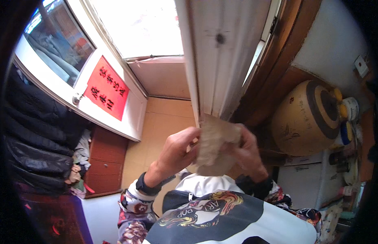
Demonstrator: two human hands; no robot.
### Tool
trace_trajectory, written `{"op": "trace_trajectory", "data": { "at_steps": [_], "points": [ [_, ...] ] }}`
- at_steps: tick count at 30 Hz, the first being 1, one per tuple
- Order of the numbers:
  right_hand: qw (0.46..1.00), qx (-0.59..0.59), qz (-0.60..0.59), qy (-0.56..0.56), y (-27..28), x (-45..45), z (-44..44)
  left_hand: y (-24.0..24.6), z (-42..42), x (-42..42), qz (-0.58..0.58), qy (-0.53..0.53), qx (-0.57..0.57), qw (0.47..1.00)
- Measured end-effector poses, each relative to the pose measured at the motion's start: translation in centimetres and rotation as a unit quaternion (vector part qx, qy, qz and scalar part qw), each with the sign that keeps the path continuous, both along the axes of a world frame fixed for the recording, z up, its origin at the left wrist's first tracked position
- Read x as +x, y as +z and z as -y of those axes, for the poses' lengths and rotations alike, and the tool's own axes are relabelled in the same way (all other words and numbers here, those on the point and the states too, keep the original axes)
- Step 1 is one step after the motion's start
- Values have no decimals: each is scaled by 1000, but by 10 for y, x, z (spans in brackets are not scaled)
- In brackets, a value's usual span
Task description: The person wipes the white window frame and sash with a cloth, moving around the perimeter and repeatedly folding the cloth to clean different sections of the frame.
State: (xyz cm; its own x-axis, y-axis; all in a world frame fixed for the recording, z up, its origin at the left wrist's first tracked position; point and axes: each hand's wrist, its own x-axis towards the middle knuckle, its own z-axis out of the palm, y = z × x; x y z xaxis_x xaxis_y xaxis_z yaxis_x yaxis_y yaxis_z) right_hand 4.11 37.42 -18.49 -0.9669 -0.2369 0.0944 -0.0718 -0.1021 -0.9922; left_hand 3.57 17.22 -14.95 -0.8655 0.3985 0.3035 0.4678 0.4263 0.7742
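Observation:
Between my two hands, in front of my chest, is a crumpled piece of brown material [218, 143], paper or cloth; which of these I cannot tell. My left hand [179, 146] pinches its left edge with bent fingers. On the other side, my right hand [248, 152] grips the upper right part, its fingers somewhat blurred. The lower end of the piece hangs just above my white and dark printed top [207, 210]. Behind its upper edge stands the end of a white door frame or panel [213, 76].
At left, a white door [135, 122] with a red paper sign [108, 88] stands ajar beside dark jackets [36, 131] and a reddish-brown cabinet [105, 161]. A large tan jar [302, 119] with a dark-ringed top is at right, near several containers. Tan floor [167, 113] shows ahead.

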Motion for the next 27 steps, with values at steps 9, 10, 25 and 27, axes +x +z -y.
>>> {"op": "trace_trajectory", "data": {
  "at_steps": [9,10,25,27],
  "points": [
    [907,-102,-241,-329,42,-83,-33,2,-7,-15,-140,182,127,965],
    [913,-12,-258,-314,39,-88,-23,3,-10,-21,-114,169,122,971],
    [768,147,-558,-277,61,-101,8,-6,-63,-22,-46,125,268,954],
    [762,152,-559,-289,54,-104,9,-10,-66,-24,-73,160,242,954]
  ]
}}
